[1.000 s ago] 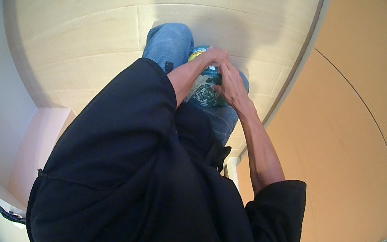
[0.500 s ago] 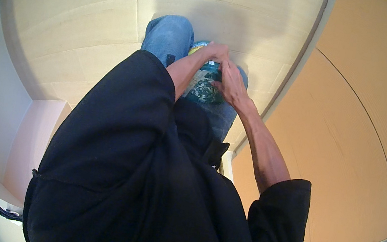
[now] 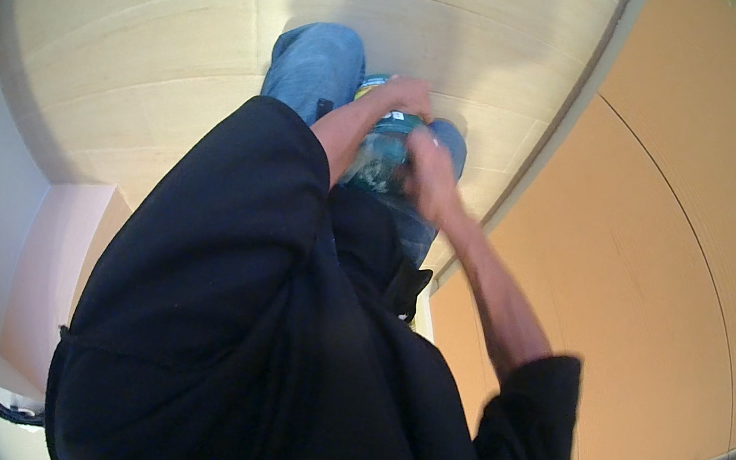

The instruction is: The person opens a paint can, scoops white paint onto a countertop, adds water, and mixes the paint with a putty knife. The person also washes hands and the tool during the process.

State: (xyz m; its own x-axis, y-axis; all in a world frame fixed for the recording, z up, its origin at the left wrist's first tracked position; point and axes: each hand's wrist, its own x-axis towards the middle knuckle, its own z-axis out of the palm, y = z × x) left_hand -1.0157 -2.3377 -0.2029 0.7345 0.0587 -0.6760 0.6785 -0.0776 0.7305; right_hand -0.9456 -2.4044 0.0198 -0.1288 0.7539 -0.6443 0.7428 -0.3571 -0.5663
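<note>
A teal, glossy plastic package (image 3: 378, 160) with a yellow patch and a small white mark rests on my lap between my thighs. Across its far part lies my left hand (image 3: 407, 95), its fingers curled over the far right side. My right hand (image 3: 432, 168) is at the right side of the package, just nearer than the left, with its fingers bent inward. Motion smears those fingers, so whether they pinch anything cannot be made out. My forearms hide parts of the package.
Blue jeans (image 3: 319, 61) cover my knees. Pale floor tiles (image 3: 159, 37) spread beyond them. A large orange-tan panel (image 3: 643, 300) with a grey edge strip stands at the right. At the left is a white, box-like ledge (image 3: 54, 259).
My right hand has drawn apart from my left hand and come slightly nearer to me. The left hand stays over the package. The view has shifted a little.
</note>
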